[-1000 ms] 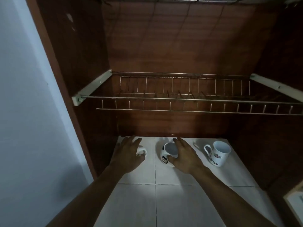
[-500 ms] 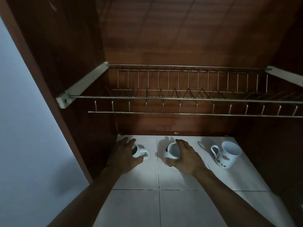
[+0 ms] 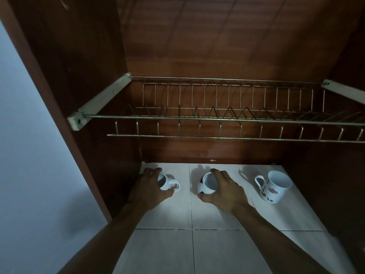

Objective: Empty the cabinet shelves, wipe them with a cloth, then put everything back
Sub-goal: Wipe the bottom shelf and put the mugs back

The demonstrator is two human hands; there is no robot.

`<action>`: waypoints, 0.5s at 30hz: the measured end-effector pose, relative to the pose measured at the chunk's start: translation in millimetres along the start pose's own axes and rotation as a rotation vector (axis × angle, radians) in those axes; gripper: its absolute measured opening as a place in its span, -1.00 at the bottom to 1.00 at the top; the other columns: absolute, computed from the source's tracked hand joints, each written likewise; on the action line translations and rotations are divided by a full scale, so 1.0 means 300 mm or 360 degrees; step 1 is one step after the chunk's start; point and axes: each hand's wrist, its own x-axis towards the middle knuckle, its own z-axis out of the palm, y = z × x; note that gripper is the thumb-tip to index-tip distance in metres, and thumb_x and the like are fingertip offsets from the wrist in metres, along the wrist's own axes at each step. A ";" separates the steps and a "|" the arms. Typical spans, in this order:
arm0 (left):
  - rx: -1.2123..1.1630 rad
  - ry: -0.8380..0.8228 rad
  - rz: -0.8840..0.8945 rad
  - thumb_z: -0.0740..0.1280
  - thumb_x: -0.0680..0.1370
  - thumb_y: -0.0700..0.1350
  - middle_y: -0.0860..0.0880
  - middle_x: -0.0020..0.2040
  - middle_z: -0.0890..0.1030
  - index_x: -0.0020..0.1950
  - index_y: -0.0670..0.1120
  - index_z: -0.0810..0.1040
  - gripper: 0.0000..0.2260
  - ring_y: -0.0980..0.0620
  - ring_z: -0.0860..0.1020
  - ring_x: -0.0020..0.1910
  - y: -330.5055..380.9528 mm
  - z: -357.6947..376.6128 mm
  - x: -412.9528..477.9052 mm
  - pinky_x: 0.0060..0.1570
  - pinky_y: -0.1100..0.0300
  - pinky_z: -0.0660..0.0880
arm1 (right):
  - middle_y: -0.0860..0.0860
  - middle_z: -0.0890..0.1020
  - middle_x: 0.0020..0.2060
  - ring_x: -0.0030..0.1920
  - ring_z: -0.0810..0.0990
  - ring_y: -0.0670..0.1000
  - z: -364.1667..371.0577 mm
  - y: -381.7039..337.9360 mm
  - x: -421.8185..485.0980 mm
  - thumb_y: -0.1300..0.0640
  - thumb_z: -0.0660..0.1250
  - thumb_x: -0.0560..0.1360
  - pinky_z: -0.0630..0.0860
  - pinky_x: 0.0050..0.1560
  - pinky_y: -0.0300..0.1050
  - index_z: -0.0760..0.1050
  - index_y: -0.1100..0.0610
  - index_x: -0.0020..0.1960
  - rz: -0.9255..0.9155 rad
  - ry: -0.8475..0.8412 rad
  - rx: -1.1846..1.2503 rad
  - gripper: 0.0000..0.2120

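- A white tiled surface (image 3: 167, 250) forms the cabinet floor, with dark grout lines crossing it.
- The football-patterned mug (image 3: 206, 187), white with black patches, sits near the back of the tiles. The right hand (image 3: 227, 191) curls around its rim and side.
- One grout line runs front to back just left of this mug. Another crosses in front of it, nearer the camera.
- Left of this mug, close to the cabinet's side wall, a plain white mug (image 3: 166, 183) has its handle pointing towards it. The left hand (image 3: 149, 189) grips it.
- Right of this mug, well apart, a spotted white mug (image 3: 274, 187) with a red logo stands untouched.
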 end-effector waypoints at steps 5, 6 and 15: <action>-0.0123 0.0020 -0.0039 0.16 0.17 0.52 0.05 0.18 0.58 0.22 0.05 0.48 -0.21 0.03 0.54 0.12 0.028 -0.029 -0.014 0.18 0.08 0.52 | -0.12 0.38 0.40 0.32 0.46 0.00 -0.009 -0.006 -0.007 -0.41 0.40 0.29 0.44 0.29 -0.06 0.15 -0.10 0.48 -0.0003 0.0008 -0.0006 -0.10; -0.0139 0.0032 -0.0033 0.19 0.18 0.51 0.04 0.19 0.58 0.23 0.03 0.48 -0.21 0.02 0.54 0.12 0.037 -0.041 -0.021 0.18 0.07 0.52 | -0.12 0.38 0.40 0.32 0.46 0.00 -0.012 -0.007 -0.010 -0.41 0.40 0.29 0.45 0.29 -0.06 0.15 -0.10 0.48 -0.0011 0.0007 -0.0013 -0.11; -0.0189 0.0073 0.0010 0.32 0.23 0.41 0.01 0.23 0.57 0.28 0.00 0.48 -0.26 -0.02 0.51 0.18 0.091 -0.129 -0.076 0.24 0.04 0.48 | -0.10 0.38 0.40 0.32 0.46 0.01 -0.061 -0.012 -0.082 -0.38 0.42 0.31 0.45 0.28 -0.06 0.18 -0.07 0.46 -0.0069 0.0077 0.0015 -0.14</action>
